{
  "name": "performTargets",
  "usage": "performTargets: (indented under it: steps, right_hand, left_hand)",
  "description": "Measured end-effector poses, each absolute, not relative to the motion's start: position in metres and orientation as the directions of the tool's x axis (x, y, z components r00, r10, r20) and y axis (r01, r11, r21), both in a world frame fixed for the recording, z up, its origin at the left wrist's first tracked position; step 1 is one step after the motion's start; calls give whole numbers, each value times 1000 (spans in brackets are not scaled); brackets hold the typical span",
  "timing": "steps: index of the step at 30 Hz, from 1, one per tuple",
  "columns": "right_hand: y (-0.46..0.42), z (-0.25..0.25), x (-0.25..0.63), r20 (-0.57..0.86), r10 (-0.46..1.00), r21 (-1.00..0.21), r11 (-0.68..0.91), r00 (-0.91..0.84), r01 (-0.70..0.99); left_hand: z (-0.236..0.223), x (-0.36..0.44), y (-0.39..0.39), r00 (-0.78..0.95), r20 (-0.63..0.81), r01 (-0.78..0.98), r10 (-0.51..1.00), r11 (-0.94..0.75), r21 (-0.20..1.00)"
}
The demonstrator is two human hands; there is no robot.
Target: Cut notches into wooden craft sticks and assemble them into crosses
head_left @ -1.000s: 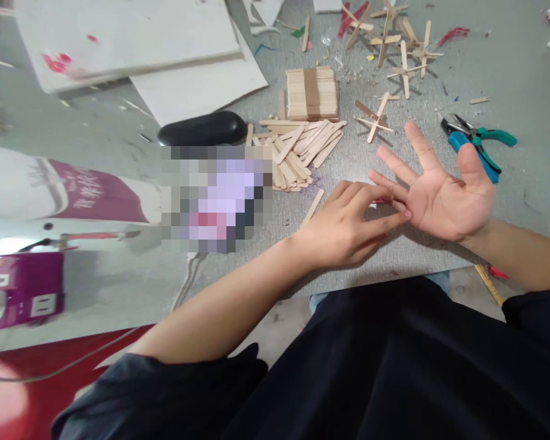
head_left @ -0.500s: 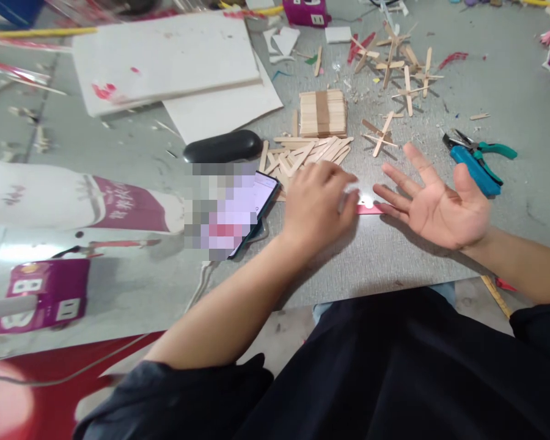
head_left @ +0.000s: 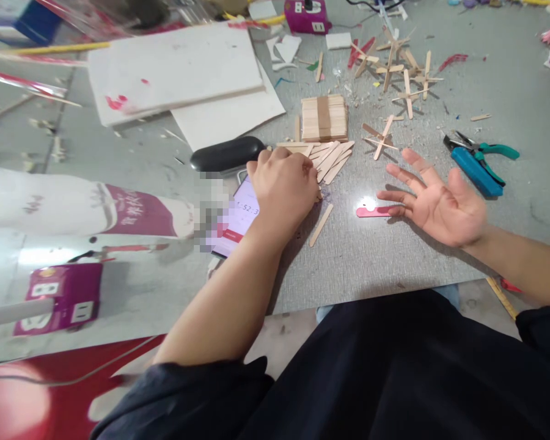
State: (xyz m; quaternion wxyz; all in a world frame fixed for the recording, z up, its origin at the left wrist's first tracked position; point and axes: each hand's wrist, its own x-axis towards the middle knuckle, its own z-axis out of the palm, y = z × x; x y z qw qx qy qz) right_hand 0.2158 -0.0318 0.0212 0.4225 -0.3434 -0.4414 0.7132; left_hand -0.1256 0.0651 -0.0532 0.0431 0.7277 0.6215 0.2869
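Observation:
My left hand [head_left: 285, 180] lies palm down at the near edge of the loose wooden craft sticks [head_left: 332, 160], covering part of the phone [head_left: 236, 229]. Its fingers are curled, and their tips and anything in them are hidden. One single craft stick [head_left: 321, 225] lies just below that hand. My right hand [head_left: 442, 205] is palm up with fingers spread and holds nothing. By its lower fingers lies a flat pink strip [head_left: 372, 211] with a rounded end. Crossed sticks [head_left: 384, 138] stand beyond, near a banded bundle of sticks [head_left: 324, 119].
Teal-handled pliers [head_left: 495, 150] and a blue tool [head_left: 476, 171] lie past my right hand. A black case [head_left: 228, 153] and white foam boards [head_left: 178, 67] sit to the left. More crossed sticks [head_left: 409, 93] and scraps are at the back. A purple power socket [head_left: 64, 296] is front left.
My left hand has moved left, from beside the pink strip to the loose sticks and phone. A single stick now shows on the table below it. My right hand stays spread in nearly the same place.

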Motion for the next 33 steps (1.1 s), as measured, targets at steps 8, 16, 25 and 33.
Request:
performTargets:
  steps: [8, 16, 25, 33]
  right_hand:
    - [-29, 17, 216, -94, 911, -919, -235, -403, -316]
    - [-27, 16, 215, -118, 918, -920, -245, -378, -308]
    - [-29, 13, 215, 7, 973, -997, -10, -232, -73]
    - [-37, 20, 208, 108, 964, -994, 100, -242, -44]
  left_hand:
    - [-23, -109, 53, 11, 264, 914, 965, -117, 389]
    - [-20, -105, 52, 5, 202, 884, 979, -98, 457]
    - [11, -89, 31, 184, 63, 599, 981, -163, 784]
    - [40, -61, -8, 594, -125, 357, 795, -121, 926]
